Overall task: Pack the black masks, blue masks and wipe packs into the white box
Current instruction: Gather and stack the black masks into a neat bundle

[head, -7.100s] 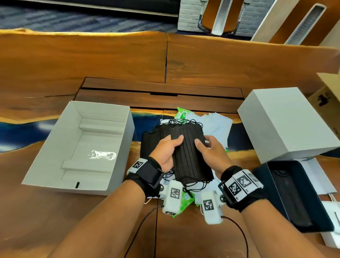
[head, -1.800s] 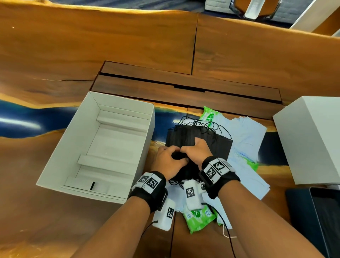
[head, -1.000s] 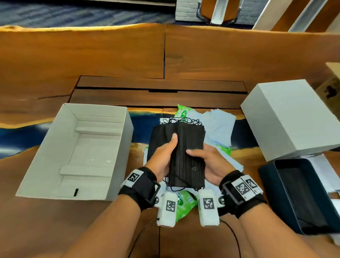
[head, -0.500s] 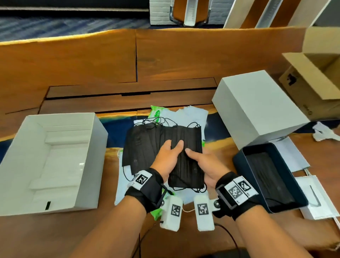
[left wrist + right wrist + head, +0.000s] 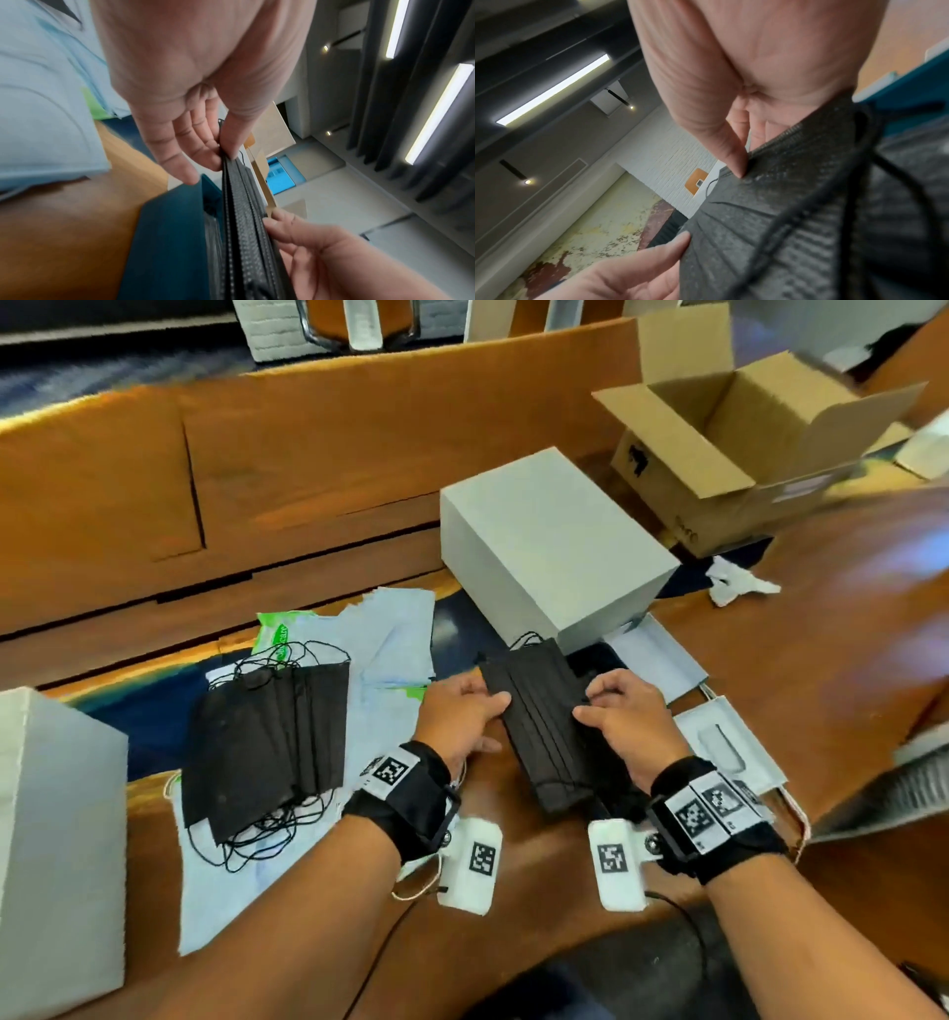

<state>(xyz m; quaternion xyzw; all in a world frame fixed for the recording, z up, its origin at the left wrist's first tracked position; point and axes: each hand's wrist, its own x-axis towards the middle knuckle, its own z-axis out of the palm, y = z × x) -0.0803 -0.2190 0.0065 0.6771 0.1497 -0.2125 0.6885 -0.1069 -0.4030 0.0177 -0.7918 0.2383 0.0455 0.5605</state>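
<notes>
Both hands hold a stack of black masks (image 5: 544,726) by its long edges, right of the table's middle. My left hand (image 5: 490,706) pinches the left edge between thumb and fingers (image 5: 203,154). On the right edge, my right hand (image 5: 590,703) grips with its thumb on top (image 5: 736,166). The held stack (image 5: 246,233) hangs over a dark blue box (image 5: 169,233). More black masks (image 5: 267,737) lie fanned on the blue masks (image 5: 395,634), beside a green wipe pack (image 5: 274,634). Only a corner of the white box (image 5: 56,839) shows at far left.
A white lid (image 5: 549,546) stands behind the hands. An open cardboard box (image 5: 719,454) sits at the back right, with crumpled white paper (image 5: 734,582) near it. White paper bags (image 5: 729,747) lie right of my right wrist.
Both hands carried the held mask stack to the right, over the dark blue box. The view swung right, so the white box slid to the left edge. The fanned masks stayed on the table.
</notes>
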